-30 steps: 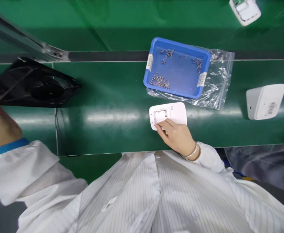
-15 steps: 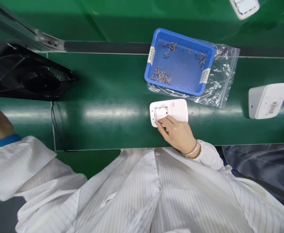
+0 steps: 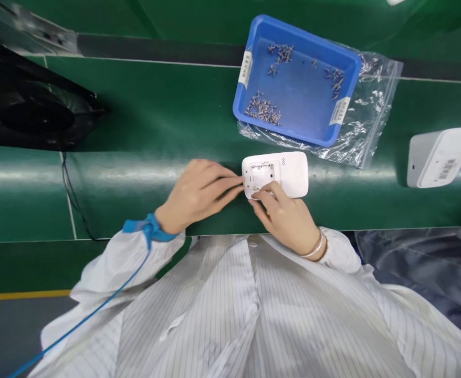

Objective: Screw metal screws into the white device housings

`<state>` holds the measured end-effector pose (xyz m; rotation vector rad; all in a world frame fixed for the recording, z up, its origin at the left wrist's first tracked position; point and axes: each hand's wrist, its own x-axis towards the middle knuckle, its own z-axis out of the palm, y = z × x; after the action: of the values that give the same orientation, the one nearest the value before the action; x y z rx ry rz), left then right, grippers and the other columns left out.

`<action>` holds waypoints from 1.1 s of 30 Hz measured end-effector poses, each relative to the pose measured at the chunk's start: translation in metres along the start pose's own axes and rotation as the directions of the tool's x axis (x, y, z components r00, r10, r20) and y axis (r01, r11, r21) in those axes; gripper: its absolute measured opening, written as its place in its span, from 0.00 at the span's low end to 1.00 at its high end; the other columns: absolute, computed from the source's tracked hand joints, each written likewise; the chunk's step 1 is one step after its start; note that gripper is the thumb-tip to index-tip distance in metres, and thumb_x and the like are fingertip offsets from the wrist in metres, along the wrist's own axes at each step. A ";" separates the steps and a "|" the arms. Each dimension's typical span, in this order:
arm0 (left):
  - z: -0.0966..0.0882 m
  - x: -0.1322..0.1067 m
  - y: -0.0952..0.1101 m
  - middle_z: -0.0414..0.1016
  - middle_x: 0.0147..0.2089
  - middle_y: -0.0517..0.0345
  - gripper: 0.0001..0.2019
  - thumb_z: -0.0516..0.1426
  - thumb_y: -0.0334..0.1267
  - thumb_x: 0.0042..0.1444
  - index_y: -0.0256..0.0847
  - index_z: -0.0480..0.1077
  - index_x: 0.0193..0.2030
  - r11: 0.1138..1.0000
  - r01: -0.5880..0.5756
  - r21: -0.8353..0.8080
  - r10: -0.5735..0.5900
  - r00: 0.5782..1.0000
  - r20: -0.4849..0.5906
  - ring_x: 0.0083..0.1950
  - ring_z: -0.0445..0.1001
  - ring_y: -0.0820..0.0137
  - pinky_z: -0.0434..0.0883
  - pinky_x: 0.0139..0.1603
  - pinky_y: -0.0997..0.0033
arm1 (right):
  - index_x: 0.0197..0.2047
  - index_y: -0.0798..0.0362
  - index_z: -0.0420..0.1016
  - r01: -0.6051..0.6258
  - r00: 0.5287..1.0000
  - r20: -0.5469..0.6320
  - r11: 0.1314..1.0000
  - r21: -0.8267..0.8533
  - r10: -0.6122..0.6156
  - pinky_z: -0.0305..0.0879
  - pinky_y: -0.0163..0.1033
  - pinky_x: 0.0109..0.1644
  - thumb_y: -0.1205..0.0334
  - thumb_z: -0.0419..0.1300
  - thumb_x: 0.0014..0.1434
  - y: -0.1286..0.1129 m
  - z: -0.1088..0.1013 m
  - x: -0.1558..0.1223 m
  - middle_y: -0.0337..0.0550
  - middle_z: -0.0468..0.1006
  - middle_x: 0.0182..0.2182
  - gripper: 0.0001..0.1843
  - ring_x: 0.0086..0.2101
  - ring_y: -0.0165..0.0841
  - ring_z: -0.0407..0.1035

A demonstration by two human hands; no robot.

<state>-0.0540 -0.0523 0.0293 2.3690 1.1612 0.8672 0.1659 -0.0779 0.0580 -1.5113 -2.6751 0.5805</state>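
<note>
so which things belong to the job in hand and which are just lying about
Job: white device, right hand on it, left hand at its edge; probably screws, blue tray
Lying about, seemingly: black fan, clear bag, other white device

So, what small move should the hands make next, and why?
Probably have the left hand steady the left end of the white case. Its fingertips are right at that end, though contact is unclear, while the right hand has its fingers at the near left corner. The case lies on the bench, recess up, so it might slide.
</note>
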 end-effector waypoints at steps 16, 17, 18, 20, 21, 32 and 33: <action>0.059 0.032 -0.007 0.72 0.35 0.57 0.04 0.56 0.38 0.65 0.43 0.71 0.45 0.958 -0.105 0.267 0.140 0.984 -0.113 0.34 0.69 0.69 0.64 0.33 0.65 | 0.49 0.51 0.73 0.033 0.998 -0.054 0.995 0.091 -0.028 0.46 0.33 0.20 0.54 0.45 0.70 0.009 0.014 -0.006 0.44 0.72 0.45 0.18 0.28 0.23 0.64; 0.058 0.032 -0.007 0.72 0.35 0.57 0.04 0.56 0.38 0.65 0.43 0.70 0.45 0.941 -0.140 0.308 0.174 0.981 -0.088 0.34 0.69 0.69 0.63 0.33 0.65 | 0.49 0.51 0.73 0.040 0.997 -0.066 0.995 0.097 -0.033 0.47 0.33 0.20 0.55 0.45 0.70 0.009 0.015 -0.006 0.44 0.72 0.45 0.18 0.28 0.23 0.63; 0.057 0.033 -0.007 0.72 0.35 0.57 0.04 0.55 0.37 0.65 0.42 0.70 0.45 0.926 -0.173 0.336 0.205 0.977 -0.062 0.34 0.69 0.68 0.62 0.32 0.65 | 0.49 0.51 0.73 0.045 0.996 -0.076 0.994 0.100 -0.038 0.47 0.33 0.20 0.55 0.45 0.70 0.009 0.015 -0.006 0.44 0.72 0.44 0.17 0.28 0.23 0.63; 0.056 0.033 -0.006 0.72 0.36 0.56 0.04 0.54 0.35 0.66 0.41 0.69 0.46 0.911 -0.223 0.348 0.246 0.969 -0.022 0.35 0.69 0.67 0.62 0.33 0.65 | 0.49 0.51 0.73 0.051 0.995 -0.089 0.993 0.102 -0.042 0.47 0.33 0.21 0.55 0.46 0.70 0.010 0.015 -0.006 0.44 0.73 0.44 0.17 0.27 0.23 0.62; 0.055 0.033 -0.005 0.72 0.36 0.55 0.05 0.54 0.34 0.66 0.41 0.68 0.46 0.911 -0.230 0.342 0.251 0.968 -0.017 0.36 0.69 0.67 0.62 0.34 0.64 | 0.49 0.51 0.73 0.052 0.995 -0.092 0.993 0.102 -0.042 0.47 0.33 0.20 0.55 0.46 0.70 0.010 0.016 -0.006 0.44 0.73 0.44 0.17 0.27 0.23 0.62; 0.061 0.042 -0.002 0.71 0.42 0.53 0.03 0.52 0.37 0.66 0.43 0.66 0.43 0.984 -0.011 0.179 0.015 1.000 -0.019 0.54 0.70 0.58 0.65 0.55 0.50 | 0.49 0.50 0.72 0.037 0.997 -0.074 0.992 0.120 -0.028 0.50 0.33 0.21 0.56 0.45 0.71 0.010 0.015 -0.005 0.43 0.72 0.45 0.16 0.30 0.22 0.64; 0.061 0.043 -0.004 0.71 0.42 0.53 0.03 0.53 0.37 0.66 0.44 0.67 0.42 0.991 0.002 0.134 -0.001 1.000 -0.008 0.54 0.70 0.58 0.64 0.58 0.48 | 0.50 0.50 0.72 0.033 0.998 -0.066 0.992 0.119 -0.025 0.50 0.33 0.21 0.56 0.45 0.71 0.010 0.015 -0.005 0.43 0.72 0.46 0.16 0.30 0.22 0.64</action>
<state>0.0044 -0.0182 -0.0024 2.4721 1.2606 0.8227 0.1740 -0.0818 0.0416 -1.4329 -2.5596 0.6670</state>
